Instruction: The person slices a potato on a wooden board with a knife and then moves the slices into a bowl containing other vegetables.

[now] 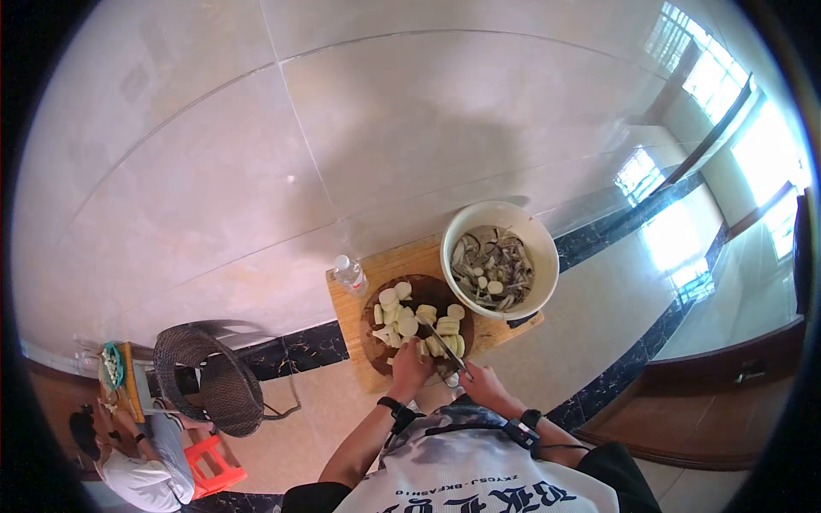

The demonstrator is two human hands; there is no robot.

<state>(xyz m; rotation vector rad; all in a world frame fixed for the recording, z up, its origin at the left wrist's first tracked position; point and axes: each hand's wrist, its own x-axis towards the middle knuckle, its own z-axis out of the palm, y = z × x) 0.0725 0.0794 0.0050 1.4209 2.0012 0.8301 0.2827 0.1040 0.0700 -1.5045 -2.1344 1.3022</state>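
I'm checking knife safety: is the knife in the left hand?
No, the right hand holds the knife by its handle.

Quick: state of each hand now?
Left hand: by the pale slices; whether holding any, cannot tell.
Right hand: closed, holding the knife.

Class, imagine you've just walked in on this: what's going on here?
Someone seems to be cutting up pale pieces on a round board. The right hand holds a knife; the left hand is close by the pieces. A white basin to the board's right holds more cut pieces. Another person is at lower left, by a red stool.
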